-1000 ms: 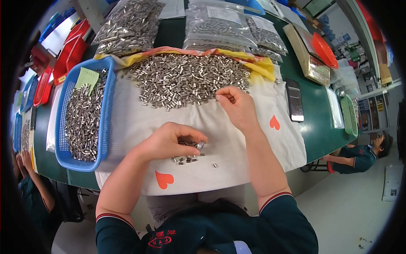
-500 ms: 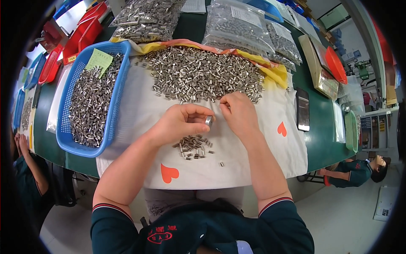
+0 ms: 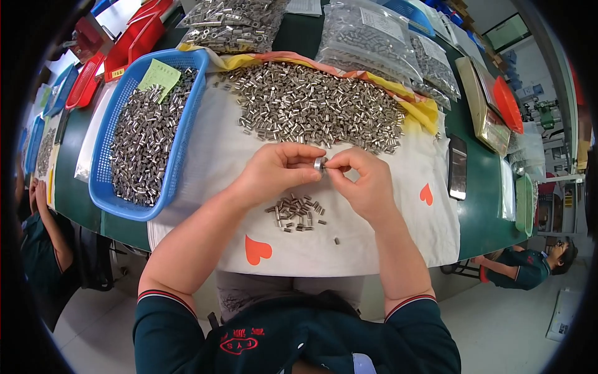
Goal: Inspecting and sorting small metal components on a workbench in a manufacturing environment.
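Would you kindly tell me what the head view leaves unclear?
Head view:
Round silver metal piece: far side hidden by the left hand.
Right hand: its fingers hide whether it pinches anything.
Blue perforated plastic basket: floor buried under small silver metal cylinders.
Clear plastic bag, upper left: cut off by top edge.

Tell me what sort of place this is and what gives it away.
Probably a small-parts factory or workshop: a heap of short metal cylinders on a cloth, a blue plastic basket holding more, and clear plastic bags of metal parts behind.
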{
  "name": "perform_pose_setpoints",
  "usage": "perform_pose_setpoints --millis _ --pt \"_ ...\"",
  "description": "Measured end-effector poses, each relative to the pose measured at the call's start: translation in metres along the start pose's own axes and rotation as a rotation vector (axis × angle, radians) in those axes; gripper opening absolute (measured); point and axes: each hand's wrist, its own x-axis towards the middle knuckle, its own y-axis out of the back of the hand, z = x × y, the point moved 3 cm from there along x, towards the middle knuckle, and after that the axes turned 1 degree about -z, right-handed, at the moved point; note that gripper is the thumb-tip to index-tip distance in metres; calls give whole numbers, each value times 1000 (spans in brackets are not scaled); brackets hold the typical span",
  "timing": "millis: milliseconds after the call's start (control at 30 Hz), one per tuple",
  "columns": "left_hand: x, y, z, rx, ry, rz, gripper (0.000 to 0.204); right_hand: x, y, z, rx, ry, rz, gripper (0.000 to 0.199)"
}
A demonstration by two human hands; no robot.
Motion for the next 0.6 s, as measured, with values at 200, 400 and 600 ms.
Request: perform_pose_setpoints --millis 200,400,600 --pt "-1 -5 3 113 -16 118 33 -1 2 -3 -74 153 58 8" --pt "-3 -8 3 107 72 -3 33 3 6 13 130 -153 -133 12" --pt "-10 -18 12 289 27 -188 33 14 22 32 -44 -130 98 8"
